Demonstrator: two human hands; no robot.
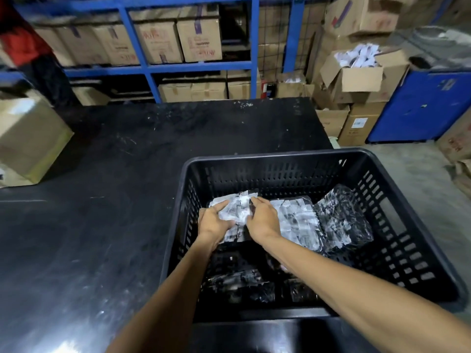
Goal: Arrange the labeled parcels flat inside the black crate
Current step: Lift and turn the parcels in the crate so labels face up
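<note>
Inside black crate [397,225], crinkled clear-wrapped labeled parcels [295,220], flat.

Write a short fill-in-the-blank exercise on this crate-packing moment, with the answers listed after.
1. Both hands, the left hand and the right hand, rest on the same parcel inside the ____ crate.
2. The crate sits on a dark table, at the table's ____ side as the person sees it.
3. The shelving behind the table is painted ____.
4. The shelves hold cardboard ____.

Answers: black; right; blue; boxes
</note>
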